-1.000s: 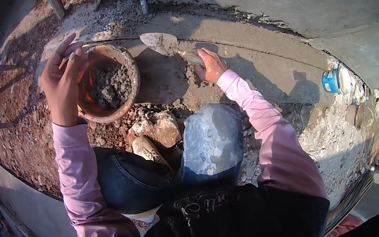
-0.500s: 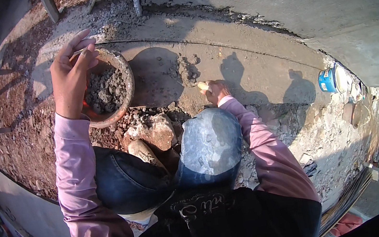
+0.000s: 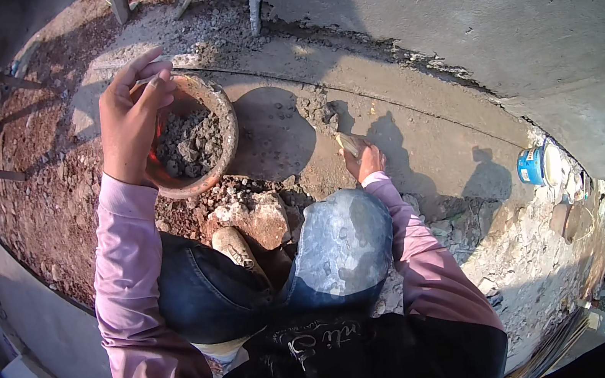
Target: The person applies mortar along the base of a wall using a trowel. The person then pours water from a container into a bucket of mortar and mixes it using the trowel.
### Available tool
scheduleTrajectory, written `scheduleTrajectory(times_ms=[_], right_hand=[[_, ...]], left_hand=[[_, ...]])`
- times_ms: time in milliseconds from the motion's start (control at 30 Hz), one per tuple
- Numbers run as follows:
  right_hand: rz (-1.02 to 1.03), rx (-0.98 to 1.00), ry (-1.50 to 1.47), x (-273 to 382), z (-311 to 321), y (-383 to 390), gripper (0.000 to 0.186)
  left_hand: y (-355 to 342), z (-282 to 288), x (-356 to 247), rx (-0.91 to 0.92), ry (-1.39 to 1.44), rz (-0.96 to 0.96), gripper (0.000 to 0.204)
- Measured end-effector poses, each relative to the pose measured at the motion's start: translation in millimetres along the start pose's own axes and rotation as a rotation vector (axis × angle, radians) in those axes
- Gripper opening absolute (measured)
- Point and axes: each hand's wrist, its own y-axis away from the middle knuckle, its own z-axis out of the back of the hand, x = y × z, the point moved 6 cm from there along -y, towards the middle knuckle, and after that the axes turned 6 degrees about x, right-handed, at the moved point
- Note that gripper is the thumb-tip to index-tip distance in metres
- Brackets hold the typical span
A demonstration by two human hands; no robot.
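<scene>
My left hand (image 3: 129,120) is raised at the near-left side of an orange-rimmed bucket (image 3: 230,133), its fingers bent and the thumb apart, nothing seen in it. Lumpy grey mortar (image 3: 192,143) lies inside the bucket. Low over the concrete strip, my right hand (image 3: 368,162) is closed around the pale handle of what looks like a trowel (image 3: 347,144). Beyond the handle is a clump of wet mortar (image 3: 317,109), with a small shadow to its right. The blade cannot be made out; mortar seems to cover it.
A grey plastered wall (image 3: 447,6) rises along the far right side. Against its base a blue bucket (image 3: 530,167) lies tipped among rubble. A broken block (image 3: 256,219) sits before my knees. Wooden posts (image 3: 118,2) stand at the far left, over reddish soil.
The whole view has shifted, so most things sit farther right. My right hand has turned and come slightly nearer, its handle now angled toward the mortar clump. My left hand keeps its pose.
</scene>
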Motion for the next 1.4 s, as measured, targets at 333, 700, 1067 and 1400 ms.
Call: scheduleTrajectory(times_ms=[333, 700, 1067, 1400], right_hand=[[0.543, -0.155, -0.272, 131, 91, 2, 0.041], [0.535, -0.148, -0.221, 79, 49, -26, 0.044], [0.142, -0.207, 0.185, -95, 17, -55, 0.043], [0.314, -0.128, -0.095, -51, -2, -80, 0.036]], left_hand=[[-9, 3, 8, -0.045, 0.057, -0.031, 0.033], [-3, 13, 7, -0.055, 0.053, -0.033, 0.035], [-7, -3, 1, -0.015, 0.043, -0.010, 0.036], [-3, 1, 8, 0.016, 0.013, 0.021, 0.037]])
